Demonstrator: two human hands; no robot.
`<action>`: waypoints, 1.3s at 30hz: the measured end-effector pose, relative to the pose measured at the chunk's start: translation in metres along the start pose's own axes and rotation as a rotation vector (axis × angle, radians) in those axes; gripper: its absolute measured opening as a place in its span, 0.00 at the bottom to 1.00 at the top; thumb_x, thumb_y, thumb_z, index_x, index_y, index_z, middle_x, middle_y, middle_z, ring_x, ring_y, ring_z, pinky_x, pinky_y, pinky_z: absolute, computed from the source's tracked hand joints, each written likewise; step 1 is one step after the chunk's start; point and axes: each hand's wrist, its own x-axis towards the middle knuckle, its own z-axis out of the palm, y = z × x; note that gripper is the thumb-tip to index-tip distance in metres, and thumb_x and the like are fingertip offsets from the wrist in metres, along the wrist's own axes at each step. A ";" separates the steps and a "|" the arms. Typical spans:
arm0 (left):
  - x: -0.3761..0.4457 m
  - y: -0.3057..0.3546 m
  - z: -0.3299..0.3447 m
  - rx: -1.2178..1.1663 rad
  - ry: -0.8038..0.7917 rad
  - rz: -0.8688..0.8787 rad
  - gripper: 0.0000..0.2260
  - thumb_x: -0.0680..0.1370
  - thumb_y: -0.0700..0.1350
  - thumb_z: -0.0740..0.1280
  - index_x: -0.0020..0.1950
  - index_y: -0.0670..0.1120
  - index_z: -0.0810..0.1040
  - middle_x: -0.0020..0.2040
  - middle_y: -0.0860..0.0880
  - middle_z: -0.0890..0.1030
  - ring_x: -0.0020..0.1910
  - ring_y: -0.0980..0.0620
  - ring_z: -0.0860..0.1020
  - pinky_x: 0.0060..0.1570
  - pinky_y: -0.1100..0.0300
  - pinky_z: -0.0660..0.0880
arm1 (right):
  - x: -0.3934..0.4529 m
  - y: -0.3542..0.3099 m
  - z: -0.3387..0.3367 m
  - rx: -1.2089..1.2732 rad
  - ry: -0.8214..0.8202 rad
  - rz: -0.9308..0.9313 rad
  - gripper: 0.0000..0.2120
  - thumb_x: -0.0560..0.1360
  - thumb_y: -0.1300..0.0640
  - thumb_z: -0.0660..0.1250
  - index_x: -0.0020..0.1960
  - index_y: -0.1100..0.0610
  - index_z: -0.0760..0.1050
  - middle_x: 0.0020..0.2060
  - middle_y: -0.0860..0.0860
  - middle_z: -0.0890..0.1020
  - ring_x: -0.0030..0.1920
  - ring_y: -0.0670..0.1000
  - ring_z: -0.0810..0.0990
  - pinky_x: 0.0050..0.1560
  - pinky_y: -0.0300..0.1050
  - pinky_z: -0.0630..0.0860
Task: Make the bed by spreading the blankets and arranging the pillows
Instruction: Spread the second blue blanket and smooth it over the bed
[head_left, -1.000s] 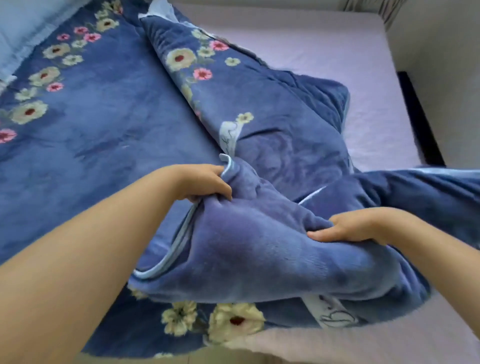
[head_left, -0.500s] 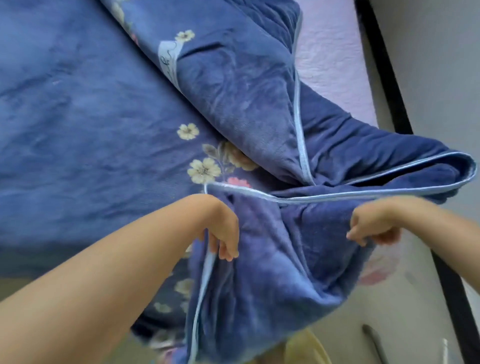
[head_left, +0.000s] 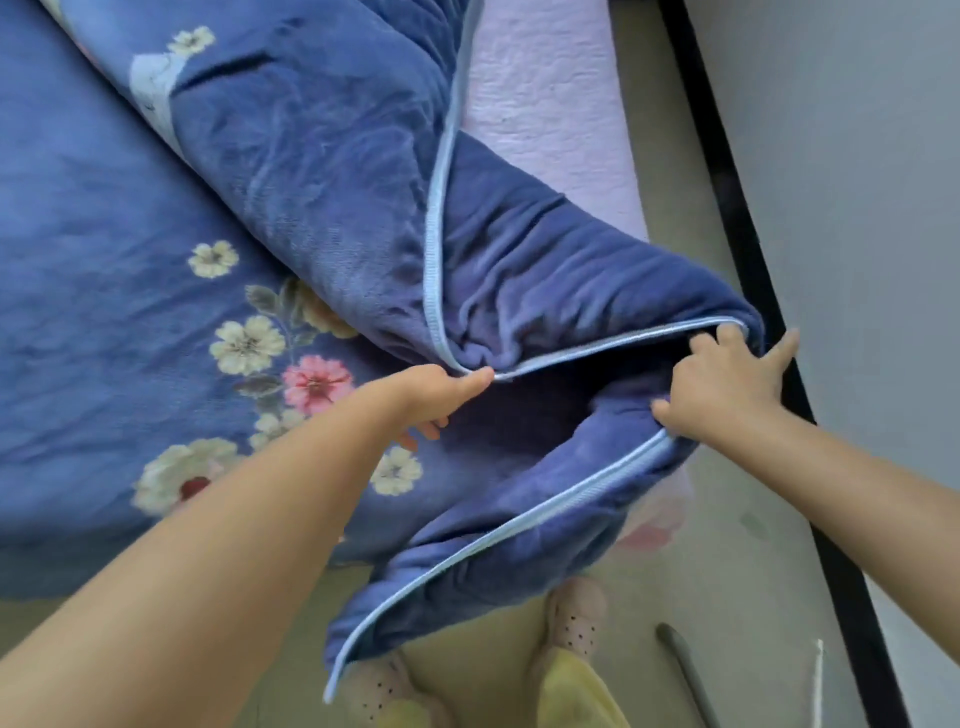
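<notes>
Both hands held the piped hem of the blue floral fleece blanket, left hand pinching, right hand gripping; looked soft, floppy, bulky, best handled by that hem.

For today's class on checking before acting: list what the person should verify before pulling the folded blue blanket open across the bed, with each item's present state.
1. Left hand pinches the light blue trim: ok.
2. Right hand grips the blanket edge: ok.
3. Blanket lies flat: not ok, folded over.
4. Pink sheet covered: not ok, bare on the right.
5. Hanging corner clear of slippers: cannot tell.
6. Pillows placed: cannot tell, none in view.
</notes>
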 end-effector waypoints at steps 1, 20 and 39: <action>0.004 0.013 0.012 -0.083 -0.016 -0.040 0.31 0.77 0.64 0.53 0.71 0.43 0.65 0.53 0.42 0.74 0.51 0.45 0.76 0.49 0.52 0.72 | 0.006 0.015 0.014 -0.043 -0.070 0.016 0.18 0.78 0.49 0.56 0.65 0.53 0.71 0.68 0.51 0.65 0.72 0.54 0.54 0.69 0.73 0.49; 0.054 0.147 -0.007 -0.646 0.654 0.259 0.16 0.80 0.50 0.56 0.57 0.41 0.77 0.47 0.45 0.82 0.52 0.46 0.77 0.52 0.58 0.69 | 0.093 0.065 0.101 0.720 -0.016 0.106 0.27 0.71 0.52 0.67 0.66 0.62 0.67 0.69 0.57 0.66 0.75 0.59 0.53 0.70 0.54 0.62; 0.090 0.124 -0.211 0.472 0.532 -0.143 0.42 0.67 0.63 0.70 0.72 0.44 0.59 0.71 0.39 0.62 0.71 0.37 0.62 0.66 0.43 0.65 | 0.233 -0.012 -0.153 0.408 -0.256 -0.382 0.16 0.77 0.62 0.55 0.62 0.62 0.74 0.62 0.58 0.77 0.60 0.56 0.74 0.59 0.44 0.70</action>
